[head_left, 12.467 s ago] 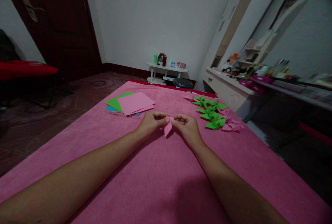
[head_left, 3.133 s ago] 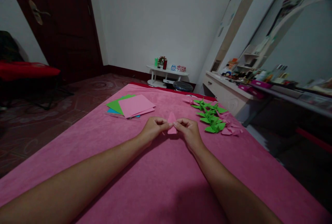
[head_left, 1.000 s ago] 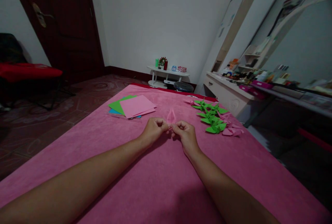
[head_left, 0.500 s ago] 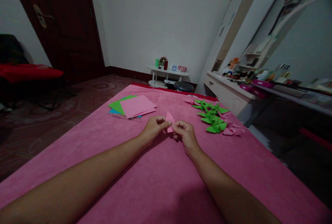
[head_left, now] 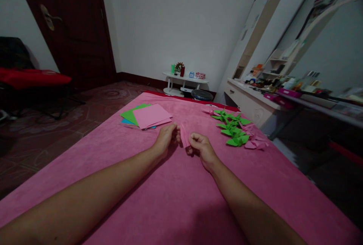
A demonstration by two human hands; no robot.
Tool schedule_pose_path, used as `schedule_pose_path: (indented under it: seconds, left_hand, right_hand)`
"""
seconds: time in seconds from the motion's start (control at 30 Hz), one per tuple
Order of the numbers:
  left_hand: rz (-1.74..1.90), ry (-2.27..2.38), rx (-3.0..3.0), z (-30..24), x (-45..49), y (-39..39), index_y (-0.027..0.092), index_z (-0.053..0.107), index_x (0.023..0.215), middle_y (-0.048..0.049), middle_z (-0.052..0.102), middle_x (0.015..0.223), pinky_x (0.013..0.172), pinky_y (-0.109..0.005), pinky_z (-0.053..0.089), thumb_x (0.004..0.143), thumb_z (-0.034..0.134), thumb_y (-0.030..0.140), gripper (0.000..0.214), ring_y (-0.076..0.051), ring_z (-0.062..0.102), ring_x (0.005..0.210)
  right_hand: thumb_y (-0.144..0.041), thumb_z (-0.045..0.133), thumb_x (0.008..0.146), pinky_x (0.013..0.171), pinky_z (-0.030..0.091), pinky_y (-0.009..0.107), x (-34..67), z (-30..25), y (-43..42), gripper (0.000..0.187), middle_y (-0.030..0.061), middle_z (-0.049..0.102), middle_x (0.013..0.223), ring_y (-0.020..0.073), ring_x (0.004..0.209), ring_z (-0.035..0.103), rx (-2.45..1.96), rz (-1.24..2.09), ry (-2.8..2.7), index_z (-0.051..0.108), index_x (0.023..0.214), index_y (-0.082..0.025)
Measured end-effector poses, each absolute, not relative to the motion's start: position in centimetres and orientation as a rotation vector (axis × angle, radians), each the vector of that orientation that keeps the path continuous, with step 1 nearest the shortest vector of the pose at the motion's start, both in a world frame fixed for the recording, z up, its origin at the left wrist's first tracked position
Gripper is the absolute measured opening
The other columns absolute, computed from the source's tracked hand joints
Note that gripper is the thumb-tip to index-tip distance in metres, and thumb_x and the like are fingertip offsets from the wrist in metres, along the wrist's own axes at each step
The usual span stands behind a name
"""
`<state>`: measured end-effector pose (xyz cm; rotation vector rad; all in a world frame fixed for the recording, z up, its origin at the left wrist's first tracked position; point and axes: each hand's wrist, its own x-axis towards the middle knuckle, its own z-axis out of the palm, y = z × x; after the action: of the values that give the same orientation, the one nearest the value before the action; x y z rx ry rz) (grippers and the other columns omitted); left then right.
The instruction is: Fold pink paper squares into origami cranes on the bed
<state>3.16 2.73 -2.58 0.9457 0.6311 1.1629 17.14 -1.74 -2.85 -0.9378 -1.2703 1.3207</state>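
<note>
A small folded piece of pink origami paper [head_left: 185,136] stands between my hands above the pink cloth. My right hand [head_left: 202,147] pinches its lower right side between thumb and fingers. Just left of the paper is my left hand [head_left: 166,138], its thumb lifted off and its fingers loosely bent with the tips close to the paper's edge. Whether those fingertips touch the paper is hard to make out. Behind my left hand lies a stack of square paper sheets [head_left: 152,115], pink on top with green and blue below.
Several green folded paper figures [head_left: 233,129] and pink folded ones [head_left: 255,139] lie at the right on the pink cloth [head_left: 170,196]. Beyond the far edge stands a low white table [head_left: 185,78]. A cluttered dresser [head_left: 249,93] is at the right, a red chair [head_left: 34,78] at the left.
My left thumb has come off the pink paper and that hand has opened a little. The paper has turned slightly in my right hand, which keeps its pinch.
</note>
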Motion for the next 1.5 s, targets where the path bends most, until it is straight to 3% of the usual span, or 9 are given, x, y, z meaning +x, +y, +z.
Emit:
schedule_pose_path:
  seconds: [0.17,0.33,0.5,0.67,0.77,0.93,1.1,1.5]
  left_hand:
    - [0.898,0.323,1.064,-2.5,3.3,2.1,0.011,0.060,0.082,-0.0038,0.060,0.064,0.045,-0.022,0.042,0.078,0.060,0.041,0.031,-0.012,0.056,0.050]
    - [0.819,0.281,1.109,-2.5,3.4,1.4,0.012,0.059,0.080,-0.0008,0.057,0.060,0.044,-0.025,0.045,0.076,0.065,0.036,0.025,-0.011,0.054,0.045]
    - [0.895,0.384,1.098,-2.8,3.0,2.3,0.012,0.058,0.073,-0.0015,0.056,0.056,0.050,-0.027,0.045,0.075,0.064,0.039,0.028,-0.014,0.056,0.048]
    - [1.064,0.639,1.211,-2.9,2.6,3.1,0.010,0.059,0.061,-0.0001,0.054,0.054,0.046,-0.020,0.030,0.069,0.070,0.038,0.030,-0.006,0.045,0.046]
    - [1.079,0.666,1.311,-2.7,2.6,3.0,0.010,0.058,0.055,0.0010,0.051,0.049,0.045,-0.021,0.026,0.069,0.069,0.039,0.033,-0.006,0.040,0.045]
    - [1.016,0.578,1.223,-2.9,3.1,2.7,0.008,0.069,0.080,-0.0080,0.066,0.071,0.057,-0.025,0.040,0.062,0.076,0.034,0.032,-0.012,0.055,0.057]
    - [1.040,0.610,1.253,-3.5,3.1,3.1,0.007,0.069,0.084,-0.0094,0.067,0.074,0.060,-0.026,0.042,0.065,0.074,0.031,0.031,-0.014,0.057,0.060]
    - [0.962,0.759,1.472,-3.4,3.2,2.6,0.008,0.065,0.061,-0.0073,0.064,0.059,0.046,-0.021,0.032,0.070,0.068,0.038,0.031,-0.010,0.051,0.048]
  right_hand:
    - [-0.028,0.067,0.069,0.049,0.044,0.022,16.9,-1.9,-2.2,0.015,-0.0045,0.048,0.059,0.0061,0.045,0.040,-0.599,1.636,-1.012,0.058,0.070,-0.016]
    - [-0.019,0.065,0.067,0.046,0.046,0.022,16.7,-2.3,-2.3,0.009,-0.0035,0.050,0.058,0.0074,0.045,0.044,-0.578,1.739,-0.962,0.061,0.074,-0.015]
    - [-0.027,0.062,0.074,0.048,0.048,0.025,17.1,-3.1,-1.4,0.014,0.0032,0.060,0.066,0.0101,0.048,0.052,-0.820,1.577,-1.012,0.062,0.075,-0.013]
    - [-0.051,0.062,0.075,0.042,0.045,0.022,17.4,-3.3,-1.1,0.036,0.0029,0.061,0.061,0.0097,0.044,0.052,-1.010,1.333,-0.983,0.059,0.073,-0.015]
    - [-0.045,0.070,0.069,0.040,0.040,0.018,17.5,-3.3,-1.2,0.032,-0.0005,0.058,0.052,0.0076,0.040,0.049,-1.083,1.176,-1.089,0.060,0.068,-0.014]
    - [-0.043,0.069,0.069,0.039,0.038,0.018,17.5,-3.2,-1.3,0.031,-0.0014,0.056,0.047,0.0071,0.038,0.048,-1.105,1.077,-1.079,0.061,0.066,-0.013]
    - [-0.043,0.069,0.069,0.043,0.043,0.019,17.5,-3.4,-1.2,0.031,0.0010,0.061,0.052,0.0088,0.043,0.053,-1.126,1.080,-1.146,0.063,0.069,-0.013]
    - [-0.043,0.066,0.072,0.038,0.039,0.018,17.6,-3.6,-1.0,0.031,0.0000,0.058,0.052,0.0076,0.040,0.049,-1.193,0.908,-1.200,0.059,0.065,-0.014]
